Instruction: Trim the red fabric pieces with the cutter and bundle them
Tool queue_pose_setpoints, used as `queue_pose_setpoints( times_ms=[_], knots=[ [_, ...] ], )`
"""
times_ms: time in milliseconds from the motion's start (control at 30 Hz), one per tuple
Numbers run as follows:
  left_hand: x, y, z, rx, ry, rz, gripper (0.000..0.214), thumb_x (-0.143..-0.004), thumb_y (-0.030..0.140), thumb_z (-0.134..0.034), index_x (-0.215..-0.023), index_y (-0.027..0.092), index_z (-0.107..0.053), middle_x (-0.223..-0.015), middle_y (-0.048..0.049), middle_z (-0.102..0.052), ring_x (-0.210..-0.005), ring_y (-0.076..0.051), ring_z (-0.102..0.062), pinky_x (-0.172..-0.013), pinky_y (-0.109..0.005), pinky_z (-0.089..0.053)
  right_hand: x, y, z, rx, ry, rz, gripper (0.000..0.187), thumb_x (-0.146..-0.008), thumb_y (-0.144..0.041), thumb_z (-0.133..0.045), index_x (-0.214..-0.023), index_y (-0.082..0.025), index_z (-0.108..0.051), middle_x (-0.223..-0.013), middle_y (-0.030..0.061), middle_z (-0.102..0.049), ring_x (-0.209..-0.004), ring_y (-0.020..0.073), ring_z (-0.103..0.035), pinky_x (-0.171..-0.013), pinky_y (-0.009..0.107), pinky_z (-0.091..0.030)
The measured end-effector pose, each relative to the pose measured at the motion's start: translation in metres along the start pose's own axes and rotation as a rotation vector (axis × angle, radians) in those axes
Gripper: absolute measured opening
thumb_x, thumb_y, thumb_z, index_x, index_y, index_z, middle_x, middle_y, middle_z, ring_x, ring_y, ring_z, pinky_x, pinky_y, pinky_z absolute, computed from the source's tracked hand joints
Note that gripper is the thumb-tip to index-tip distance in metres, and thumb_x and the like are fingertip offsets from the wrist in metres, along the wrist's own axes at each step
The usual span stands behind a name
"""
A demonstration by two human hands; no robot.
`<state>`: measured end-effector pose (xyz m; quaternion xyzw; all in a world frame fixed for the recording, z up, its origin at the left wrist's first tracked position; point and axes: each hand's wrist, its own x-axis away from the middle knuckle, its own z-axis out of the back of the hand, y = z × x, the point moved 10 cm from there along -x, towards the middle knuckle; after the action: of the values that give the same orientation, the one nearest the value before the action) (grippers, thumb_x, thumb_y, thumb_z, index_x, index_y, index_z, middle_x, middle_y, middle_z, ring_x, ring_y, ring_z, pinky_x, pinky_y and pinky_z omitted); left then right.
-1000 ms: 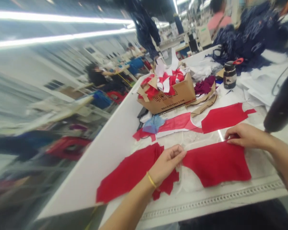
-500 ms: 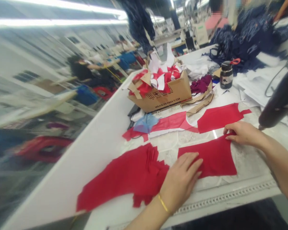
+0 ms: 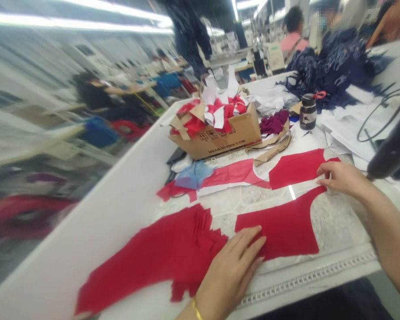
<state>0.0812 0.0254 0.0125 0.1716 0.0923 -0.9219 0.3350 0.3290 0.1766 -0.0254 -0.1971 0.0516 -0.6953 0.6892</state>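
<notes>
Fingers of your left hand lie flat and together on the red cut piece near the table edge. Your right hand rests on its upper tip; pinching or not, I cannot tell. The cloth looks light and limp, so hold its edges. A red stack lies just left, and a cardboard box and a machine arm crowd beyond.

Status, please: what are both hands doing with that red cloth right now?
Left hand flat, open, pressing red cloth piece. Right hand at its far tip, grip unclear. Red stack close on its left; nothing across the piece.
</notes>
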Motion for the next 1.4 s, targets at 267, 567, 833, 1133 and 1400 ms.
queue_pose_setpoints(
  times_ms=[267,567,833,1133,1400],
  knots=[
    [-0.024,-0.028,-0.016,0.129,-0.062,0.053,0.021,-0.097,0.018,-0.044,-0.101,0.015,-0.065,-0.096,-0.0069,-0.068,-0.086,-0.019,-0.062,-0.076,-0.032,-0.056,-0.004,-0.009,-0.007,-0.172,0.098,0.112,0.017,-0.071,-0.032,-0.073,-0.084,-0.02,-0.07,-0.08,0.0027,-0.068,-0.069,0.0163,-0.059,-0.061,0.027,-0.04],
    [-0.099,-0.098,-0.083,-0.08,-0.444,0.332,0.021,-0.092,0.018,-0.052,-0.1,0.011,-0.07,-0.101,-0.0143,-0.067,-0.103,-0.028,-0.061,-0.084,-0.04,-0.047,0.004,-0.035,-0.004,-0.546,0.229,0.293,0.04,-0.067,-0.056,-0.06,-0.074,-0.018,-0.069,-0.068,0.0064,-0.063,-0.061,0.0173,-0.053,-0.058,0.03,-0.041],
    [-0.087,-0.084,-0.049,-0.109,-0.341,0.361,0.023,-0.096,0.02,-0.045,-0.094,0.013,-0.068,-0.093,-0.01,-0.066,-0.091,-0.023,-0.06,-0.076,-0.035,-0.045,0.024,-0.083,-0.015,-0.589,0.206,0.454,0.037,-0.076,-0.047,-0.059,-0.097,-0.017,-0.067,-0.068,0.0031,-0.062,-0.051,0.0125,-0.047,-0.051,0.027,-0.04],
    [-0.051,-0.04,0.005,0.086,0.144,0.144,0.015,-0.094,0.02,-0.046,-0.091,0.016,-0.06,-0.083,-0.0054,-0.06,-0.077,-0.02,-0.053,-0.068,-0.034,-0.042,0.052,-0.154,-0.044,-0.439,0.211,0.699,0.009,-0.079,-0.014,-0.057,-0.083,-0.016,-0.065,-0.07,0.0017,-0.065,-0.057,0.0132,-0.055,-0.058,0.026,-0.043],
    [-0.027,-0.096,-0.019,-0.009,-0.051,0.277,0.017,-0.08,0.018,-0.063,-0.096,0.016,-0.067,-0.12,-0.0141,-0.059,-0.109,-0.03,-0.054,-0.089,-0.047,-0.047,0.136,-0.168,0.002,-0.39,0.694,0.955,0.014,-0.092,-0.013,-0.052,-0.091,-0.016,-0.065,-0.076,0.0032,-0.067,-0.063,0.0113,-0.063,-0.056,0.02,-0.047]
  ],
)
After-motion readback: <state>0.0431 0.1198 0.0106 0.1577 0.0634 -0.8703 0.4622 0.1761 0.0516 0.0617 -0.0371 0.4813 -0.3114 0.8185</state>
